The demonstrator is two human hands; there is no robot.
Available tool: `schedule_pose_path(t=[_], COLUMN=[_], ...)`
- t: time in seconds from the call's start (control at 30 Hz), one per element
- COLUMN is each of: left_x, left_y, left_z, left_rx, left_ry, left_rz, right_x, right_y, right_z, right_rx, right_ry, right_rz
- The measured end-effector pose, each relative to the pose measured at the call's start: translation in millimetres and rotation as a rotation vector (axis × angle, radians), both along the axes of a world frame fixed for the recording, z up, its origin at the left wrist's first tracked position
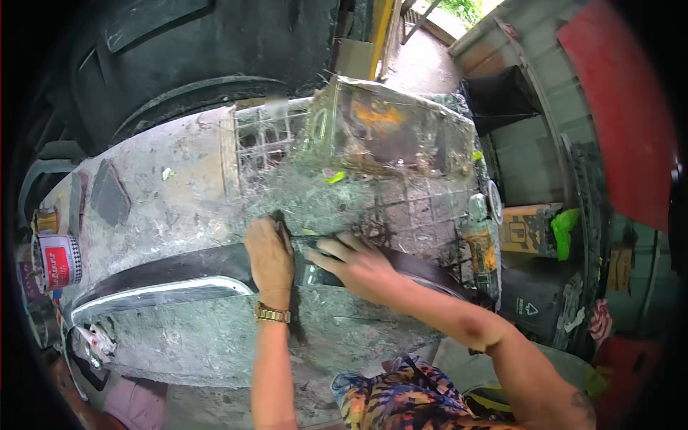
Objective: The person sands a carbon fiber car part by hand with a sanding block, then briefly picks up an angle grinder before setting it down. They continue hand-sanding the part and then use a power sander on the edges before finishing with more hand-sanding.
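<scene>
I read this as mid-stroke: left hand [271,258] clenched on dark tool [281,219] across black strip [179,269], right hand [358,266] spread flat pinning it; the next move wants a firm hold-down.

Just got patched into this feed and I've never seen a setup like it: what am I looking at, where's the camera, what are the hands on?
No machine here: a camera worn on a person's head looks down at their two bare hands. A scratched grey workbench carries a long black curved strip with a shiny edge. The left hand, with a gold watch, is curled on it; the right hand presses flat on it, fingers spread. A red-and-white tin stands left, a big black tyre behind.
</scene>
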State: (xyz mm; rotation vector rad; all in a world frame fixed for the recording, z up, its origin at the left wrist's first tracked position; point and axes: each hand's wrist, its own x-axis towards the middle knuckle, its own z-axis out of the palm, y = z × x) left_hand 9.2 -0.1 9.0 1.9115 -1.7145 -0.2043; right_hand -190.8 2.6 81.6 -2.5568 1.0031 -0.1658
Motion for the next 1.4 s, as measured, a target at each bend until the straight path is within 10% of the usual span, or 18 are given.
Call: schedule_pose_path(t=[0.23,0.5,1.27,1.4], left_x=[0,2,3,4], left_y=[0,-2,-1,1], left_z=[-11,-15,-11,-17], left_rx=[0.015,0.034,0.033,0.001], left_ry=[-0.045,-0.075,-0.043,-0.072], left_rz=[0.018,0.036,0.022,0.020], right_x=[-100,-140,-71,-138], right_y=[13,79,-7,12], right_z=[38,1,18,67], right_rx=[-0.114,-0.145,0.047,-0.052], right_ry=[-0.108,0.054,-0.112,-0.172], right_rz=[-0.291,-0.112,0.055,-0.284])
